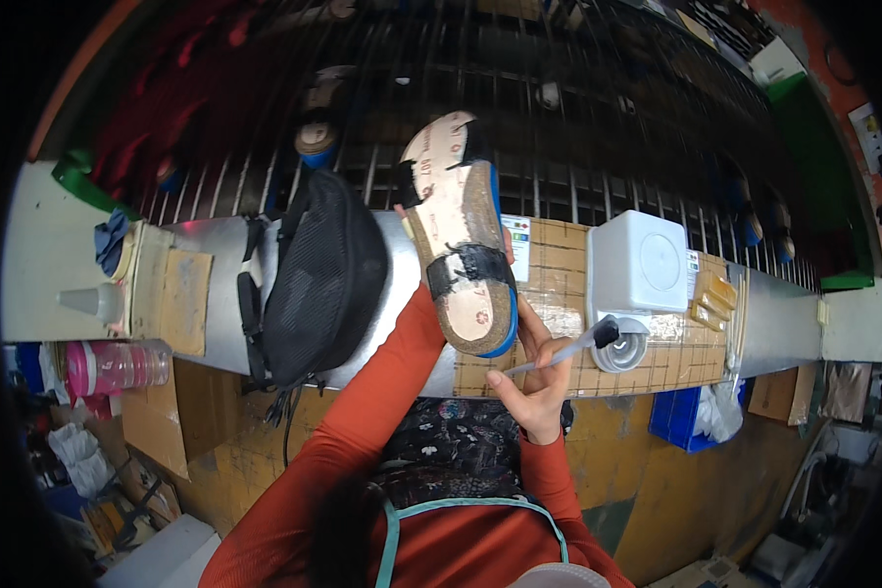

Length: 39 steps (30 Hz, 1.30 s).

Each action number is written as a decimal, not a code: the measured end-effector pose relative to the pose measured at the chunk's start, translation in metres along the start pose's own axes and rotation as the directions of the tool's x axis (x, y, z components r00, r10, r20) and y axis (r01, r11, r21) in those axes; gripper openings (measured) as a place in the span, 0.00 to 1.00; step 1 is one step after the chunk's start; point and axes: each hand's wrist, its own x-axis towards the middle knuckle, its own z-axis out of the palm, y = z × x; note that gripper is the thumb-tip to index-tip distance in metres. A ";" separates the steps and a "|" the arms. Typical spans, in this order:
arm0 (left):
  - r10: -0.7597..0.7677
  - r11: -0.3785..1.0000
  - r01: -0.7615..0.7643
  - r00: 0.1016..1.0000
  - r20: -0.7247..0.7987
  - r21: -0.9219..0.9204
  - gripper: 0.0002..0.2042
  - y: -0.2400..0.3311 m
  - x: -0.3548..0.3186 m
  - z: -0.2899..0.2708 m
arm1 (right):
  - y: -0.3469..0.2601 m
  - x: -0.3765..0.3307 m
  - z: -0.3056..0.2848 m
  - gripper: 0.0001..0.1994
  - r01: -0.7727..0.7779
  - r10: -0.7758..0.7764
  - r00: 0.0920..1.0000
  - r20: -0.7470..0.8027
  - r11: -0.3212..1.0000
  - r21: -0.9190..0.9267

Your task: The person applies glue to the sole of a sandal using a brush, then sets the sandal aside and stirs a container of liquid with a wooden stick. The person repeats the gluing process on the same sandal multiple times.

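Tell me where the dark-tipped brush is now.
In the head view, the brush is in the right hand, right of the sandal, its dark tip overlapping the round cup.

And the sandal (465,230) hides most of the left hand (508,242)! Beyond it, leftward, another sandal (316,135) melts into gloomy blur; just right of it, a label (521,263) carries print too tiny to read; below it, the lower edge crops the red shirt (461,544).

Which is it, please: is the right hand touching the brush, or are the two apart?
Touching. The head view shows it plainly: the brush lies in the grip of the right hand, with no gap between them.
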 end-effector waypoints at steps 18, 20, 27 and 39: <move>-0.146 0.987 0.159 0.949 0.278 -0.024 0.41 0.007 0.015 0.033 | 0.016 -0.015 0.032 0.22 0.074 -0.086 0.995 -0.059 0.981 -0.177; -0.144 0.985 0.167 0.942 0.303 -0.052 0.41 0.007 0.015 0.032 | 0.014 -0.014 0.033 0.22 0.082 -0.094 0.995 -0.033 0.964 -0.254; -0.110 0.989 0.134 0.952 0.284 -0.067 0.41 0.006 0.009 0.041 | 0.007 -0.012 0.040 0.21 0.134 -0.148 0.989 0.004 0.886 -0.444; -0.090 0.996 0.080 0.957 0.274 0.049 0.51 0.010 0.022 0.032 | 0.022 -0.017 0.042 0.24 0.088 -0.150 0.970 -0.192 0.951 -0.297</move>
